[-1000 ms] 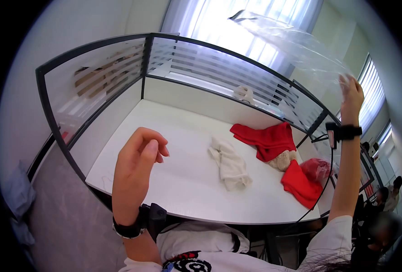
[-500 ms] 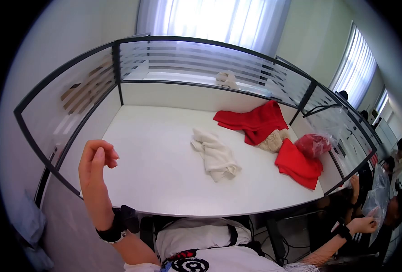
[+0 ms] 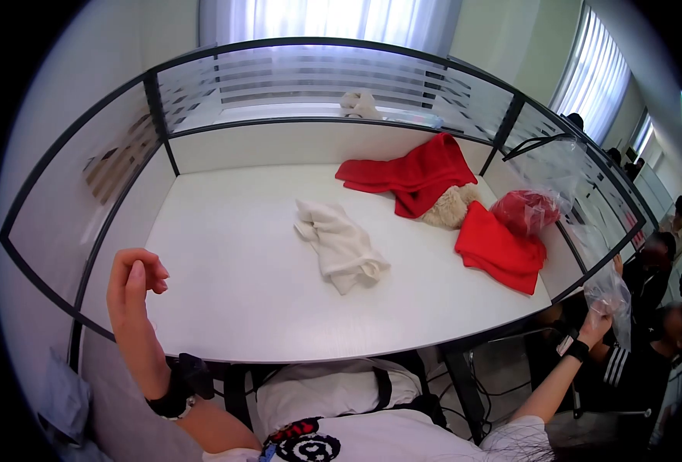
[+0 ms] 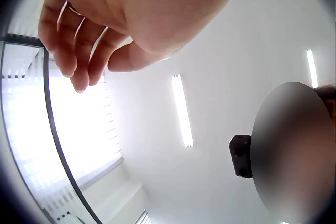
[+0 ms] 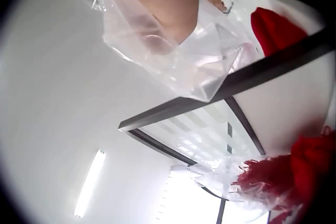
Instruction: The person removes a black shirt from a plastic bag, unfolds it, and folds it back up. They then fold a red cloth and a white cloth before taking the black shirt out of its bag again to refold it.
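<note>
At the table's right end, beyond its edge, my right hand [image 3: 596, 326] holds a crumpled clear plastic bag [image 3: 609, 289]. In the right wrist view the bag [image 5: 152, 37] drapes over the hand and hides most of the fingers. My left hand [image 3: 133, 289] is raised by the table's left edge, its fingers loosely bent with nothing in them; the left wrist view shows this hand [image 4: 115, 19] against the ceiling. A cream cloth [image 3: 341, 246] lies crumpled mid-table. Towards the right are a dark red knitted cloth [image 3: 414, 173], a beige fluffy thing [image 3: 450, 208] and a bright red folded cloth [image 3: 499, 250].
Red fringed fabric in a clear bag [image 3: 526, 212] lies at the right partition. Dark-framed partitions [image 3: 333, 48] border the white table [image 3: 225, 269] at left, back and right. Other people [image 3: 656, 308] are at the right. A beige object [image 3: 360, 105] shows behind the back partition.
My right hand came down from high at the right with the clear bag, then rose slightly beside the table's right end. The view shifted; the left hand stays raised and the cloths lie unmoved.
</note>
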A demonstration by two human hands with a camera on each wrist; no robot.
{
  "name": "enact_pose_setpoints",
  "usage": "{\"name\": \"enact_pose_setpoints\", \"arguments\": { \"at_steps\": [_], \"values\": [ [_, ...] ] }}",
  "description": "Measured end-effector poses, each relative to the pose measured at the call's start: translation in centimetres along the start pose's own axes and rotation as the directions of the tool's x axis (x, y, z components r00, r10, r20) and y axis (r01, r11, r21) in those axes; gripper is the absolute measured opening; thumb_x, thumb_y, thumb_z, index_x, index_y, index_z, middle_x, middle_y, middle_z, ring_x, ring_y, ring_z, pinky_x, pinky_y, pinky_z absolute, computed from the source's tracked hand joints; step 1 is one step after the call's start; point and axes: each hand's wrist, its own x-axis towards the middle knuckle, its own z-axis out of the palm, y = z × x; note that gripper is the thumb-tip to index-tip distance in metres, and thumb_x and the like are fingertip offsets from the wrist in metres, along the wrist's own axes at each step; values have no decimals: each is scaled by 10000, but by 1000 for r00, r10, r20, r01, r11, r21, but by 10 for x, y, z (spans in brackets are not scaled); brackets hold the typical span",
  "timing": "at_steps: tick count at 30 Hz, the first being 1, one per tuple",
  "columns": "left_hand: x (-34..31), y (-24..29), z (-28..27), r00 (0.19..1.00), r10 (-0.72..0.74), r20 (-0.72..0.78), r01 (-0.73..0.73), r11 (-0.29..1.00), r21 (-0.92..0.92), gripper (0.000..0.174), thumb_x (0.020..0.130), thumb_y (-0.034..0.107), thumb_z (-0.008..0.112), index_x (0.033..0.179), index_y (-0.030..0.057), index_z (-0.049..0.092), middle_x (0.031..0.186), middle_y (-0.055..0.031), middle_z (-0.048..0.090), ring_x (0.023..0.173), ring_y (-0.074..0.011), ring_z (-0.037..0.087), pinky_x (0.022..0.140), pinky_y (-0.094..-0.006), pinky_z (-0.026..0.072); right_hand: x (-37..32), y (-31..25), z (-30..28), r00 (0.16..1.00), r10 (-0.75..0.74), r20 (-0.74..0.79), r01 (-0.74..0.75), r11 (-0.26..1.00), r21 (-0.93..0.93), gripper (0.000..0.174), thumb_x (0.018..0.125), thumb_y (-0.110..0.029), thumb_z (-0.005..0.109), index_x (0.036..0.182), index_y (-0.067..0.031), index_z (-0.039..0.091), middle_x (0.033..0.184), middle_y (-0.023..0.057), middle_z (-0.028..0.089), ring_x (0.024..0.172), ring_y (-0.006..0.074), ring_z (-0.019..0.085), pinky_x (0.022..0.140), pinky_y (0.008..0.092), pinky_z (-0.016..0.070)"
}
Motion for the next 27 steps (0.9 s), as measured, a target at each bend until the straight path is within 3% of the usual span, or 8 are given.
{"name": "enact_pose_setpoints", "arguments": {
  "at_steps": [3, 4, 6, 14, 19, 24, 26, 27],
  "values": [
    [1, 0, 3, 1000, -5, -2, 5, 1000, 22, 206, 1019, 205, 441, 940, 53, 557, 821, -13, 529, 765, -98, 460, 752, -246, 379, -43, -35, 66, 954, -175, 245, 292, 732, -615, 199, 851, -37, 677, 1040, 26, 676, 975, 92, 702, 907, 192, 648, 849, 326, 513],
    [1, 0, 5, 1000, -8, 3, 8, 999, 39, 206, 1019, 206, 441, 940, 55, 558, 820, -13, 528, 764, -99, 458, 753, -248, 378, -23, -10, 63, 927, -123, 355, 313, 774, -550, 260, 871, -66, 686, 1123, -5, 661, 1048, 113, 693, 927, 187, 650, 853, 331, 513],
    [1, -1, 8, 1000, -10, 9, 10, 1000, 26, 200, 1016, 201, 444, 943, 57, 563, 816, -15, 525, 760, -103, 449, 755, -250, 376, 31, 57, 58, 831, 211, 515, -417, 849, 324, 322, 907, -117, 691, 1209, -31, 619, 1136, 127, 664, 964, 202, 642, 868, 340, 517],
    [1, 3, 10, 999, 6, 54, -7, 1000, 15, 196, 1011, 175, 471, 936, 25, 571, 808, -25, 545, 772, -107, 478, 747, -249, 397, 6, 12, 43, 846, 484, -222, -435, 869, 236, 426, 947, -297, 660, 1232, 18, 628, 1142, 108, 671, 1034, 204, 635, 872, 347, 502],
    [2, 1, 9, 999, 28, 42, -29, 999, 21, 196, 1016, 180, 475, 945, 27, 576, 813, -24, 549, 771, -107, 477, 746, -248, 397, -38, -42, 62, 824, 116, -555, -124, 992, 24, 479, 982, -341, 585, 1305, 12, 579, 1259, 132, 625, 1157, 239, 584, 982, 354, 443],
    [3, -1, 7, 998, 25, 58, -27, 999, 25, 198, 1022, 184, 474, 958, 32, 583, 828, -23, 566, 784, -105, 492, 754, -246, 402, -54, -61, 110, 973, 228, 46, -232, 936, 264, 534, 1017, -385, 510, 1378, 7, 529, 1375, 156, 580, 1280, 274, 533, 1092, 361, 384],
    [3, -3, 8, 996, 33, 81, -36, 999, 30, 199, 1026, 185, 472, 967, 32, 585, 834, -23, 572, 790, -101, 498, 756, -245, 405, -46, -70, 120, 414, 211, 885, -844, 453, 286, 542, 1042, -405, 468, 1440, -38, 469, 1437, 155, 535, 1378, 271, 453, 1163, 371, 311],
    [3, -3, 10, 997, 30, 75, -34, 998, 44, 200, 1027, 190, 463, 957, 39, 575, 826, -20, 562, 779, -102, 488, 751, -247, 399, -44, -65, 125, 415, 214, 884, -843, 456, 286, 542, 1042, -405, 468, 1440, -38, 469, 1437, 155, 535, 1378, 271, 453, 1163, 371, 311]
  ]
}}
